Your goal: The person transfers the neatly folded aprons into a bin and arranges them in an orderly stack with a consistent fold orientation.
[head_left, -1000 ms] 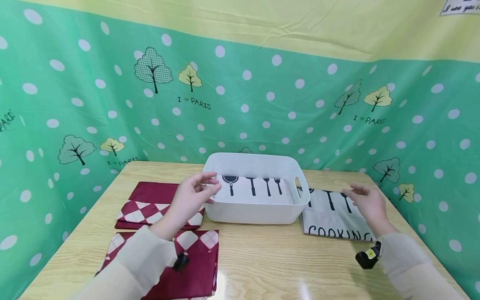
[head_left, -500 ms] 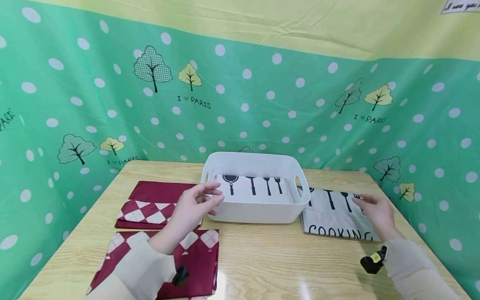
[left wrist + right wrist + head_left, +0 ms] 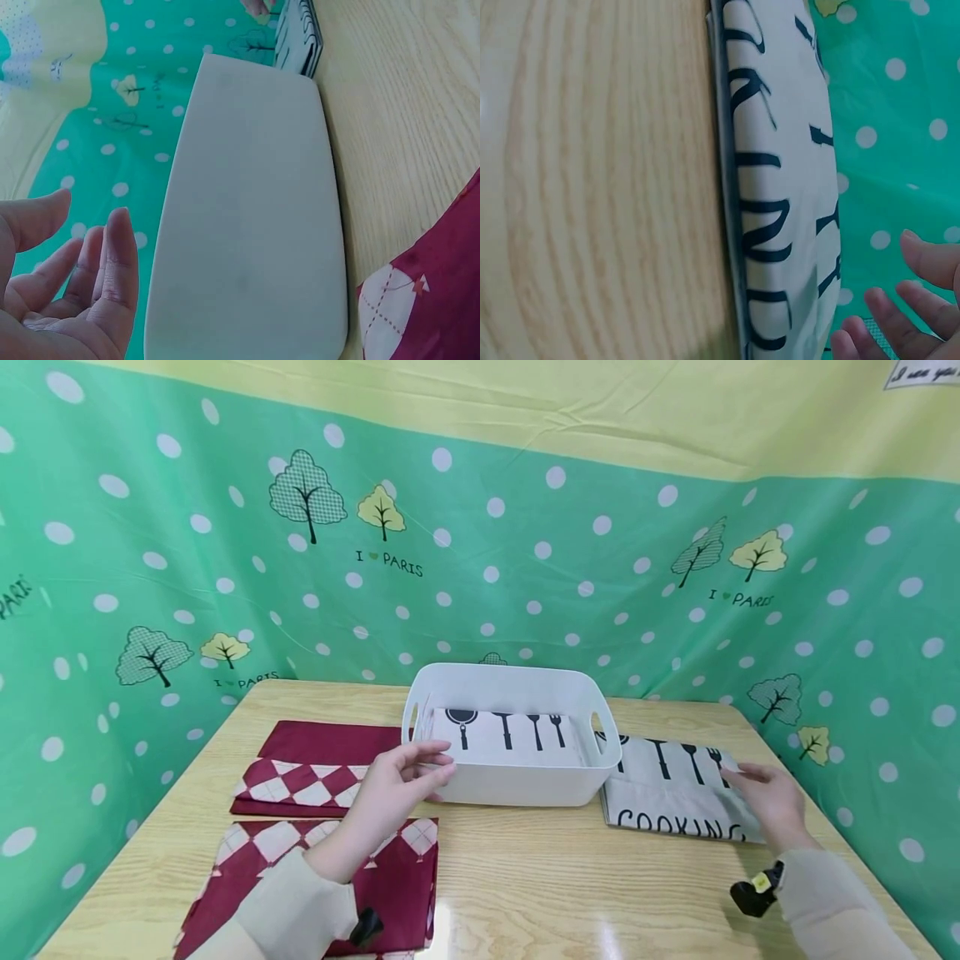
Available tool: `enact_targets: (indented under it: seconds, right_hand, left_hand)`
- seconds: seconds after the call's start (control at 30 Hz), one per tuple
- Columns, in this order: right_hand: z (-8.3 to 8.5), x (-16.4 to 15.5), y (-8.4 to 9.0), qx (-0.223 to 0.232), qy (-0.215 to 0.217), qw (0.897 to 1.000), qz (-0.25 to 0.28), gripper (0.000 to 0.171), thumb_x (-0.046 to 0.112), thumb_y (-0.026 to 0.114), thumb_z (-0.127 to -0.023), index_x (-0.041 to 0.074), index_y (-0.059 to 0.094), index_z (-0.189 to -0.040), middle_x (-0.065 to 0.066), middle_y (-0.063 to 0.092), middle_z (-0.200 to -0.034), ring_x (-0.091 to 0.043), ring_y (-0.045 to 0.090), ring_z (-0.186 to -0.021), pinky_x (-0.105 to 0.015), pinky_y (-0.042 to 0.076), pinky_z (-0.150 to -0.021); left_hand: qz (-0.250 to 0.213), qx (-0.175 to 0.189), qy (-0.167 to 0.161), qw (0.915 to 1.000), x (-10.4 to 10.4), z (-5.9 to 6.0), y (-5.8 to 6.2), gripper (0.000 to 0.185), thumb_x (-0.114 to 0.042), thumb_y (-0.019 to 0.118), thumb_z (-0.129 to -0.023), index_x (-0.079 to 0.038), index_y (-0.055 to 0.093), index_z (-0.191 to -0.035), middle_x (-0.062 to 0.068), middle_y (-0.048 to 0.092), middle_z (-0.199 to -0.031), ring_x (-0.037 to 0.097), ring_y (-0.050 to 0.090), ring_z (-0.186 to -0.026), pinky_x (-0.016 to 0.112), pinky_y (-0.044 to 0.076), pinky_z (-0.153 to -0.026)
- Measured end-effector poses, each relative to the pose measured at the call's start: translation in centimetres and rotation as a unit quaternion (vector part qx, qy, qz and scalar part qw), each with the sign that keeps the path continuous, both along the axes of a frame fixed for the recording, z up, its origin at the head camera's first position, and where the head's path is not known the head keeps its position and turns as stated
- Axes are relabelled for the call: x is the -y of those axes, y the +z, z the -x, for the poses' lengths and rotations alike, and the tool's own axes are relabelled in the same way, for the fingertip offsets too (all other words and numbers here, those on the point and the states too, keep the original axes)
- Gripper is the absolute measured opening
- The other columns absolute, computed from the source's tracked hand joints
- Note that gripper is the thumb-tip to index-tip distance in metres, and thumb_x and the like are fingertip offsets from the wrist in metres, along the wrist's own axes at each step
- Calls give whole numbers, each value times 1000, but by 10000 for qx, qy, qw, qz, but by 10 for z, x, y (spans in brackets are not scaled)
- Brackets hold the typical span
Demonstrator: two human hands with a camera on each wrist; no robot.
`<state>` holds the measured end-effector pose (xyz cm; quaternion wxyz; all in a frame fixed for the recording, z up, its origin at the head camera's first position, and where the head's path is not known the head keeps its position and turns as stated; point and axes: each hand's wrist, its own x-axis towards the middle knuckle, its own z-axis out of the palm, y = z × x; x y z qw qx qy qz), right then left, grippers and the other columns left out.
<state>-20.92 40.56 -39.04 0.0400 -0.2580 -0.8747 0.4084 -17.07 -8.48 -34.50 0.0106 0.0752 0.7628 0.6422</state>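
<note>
Left hand (image 3: 393, 781) at the near-left corner of the bin (image 3: 517, 785), fingers (image 3: 112, 262) loosely spread and relaxed, tips close to the rim; whether touching or just off it cannot be told from the head view, and in the left wrist view a gap shows between fingers and bin wall (image 3: 247, 225). Nothing gripped.

Right hand (image 3: 772, 797) resting on the right edge of the grey cloth (image 3: 667, 793), fingers (image 3: 900, 319) straight and slightly apart, laid flat rather than pinching. Cloth folded flat on the surface (image 3: 570, 885), just right of the bin and touching or nearly touching it, printed with black utensils and the word COOKING along its near edge. A matching folded cloth (image 3: 510, 737) lying inside the bin.

Two red diamond-patterned cloths on the left: one (image 3: 307, 768) beside the bin, another (image 3: 315, 885) nearer, partly under the left sleeve.

Grey cloth likely light, soft and limp: liable to sag and unfold if lifted by one corner. Best taken along a folded edge with a pinch through all layers, or supported from beneath with a flat palm. Bin likely light, stiff, smooth plastic; side handle slots the surest hold.
</note>
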Motion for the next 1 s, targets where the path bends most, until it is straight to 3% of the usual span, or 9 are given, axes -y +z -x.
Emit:
enact_targets:
  seconds: [0.4,0.73,1.0]
  right_hand:
    - [-7,-13,-10,223,10,9997,-58,68,39,53,-100,-9,36,-146,-34,33,-150,-50,32,-135,-60,36,-107]
    - [-7,-18,-20,500,-341,9981,82,68,35,57,-99,-8,35,-147,-34,32,-151,-51,28,-138,-62,30,-111]
    - [-11,-19,-27,487,-258,9985,11,67,31,59,-97,-11,37,-144,-36,31,-150,-53,27,-137,-63,28,-112]
  left_hand:
    - [-58,11,-243,9997,-14,-6,-10,38,-11,69,-92,3,62,-127,18,70,-109,27,69,-88,28,61,-72]
    - [-149,36,-443,9989,-28,-9,-21,40,-13,69,-92,7,61,-126,20,68,-110,20,68,-90,27,60,-73]
    - [-106,-42,-563,9983,-42,-11,-29,40,-15,69,-92,7,61,-125,20,70,-112,21,67,-95,21,56,-73]
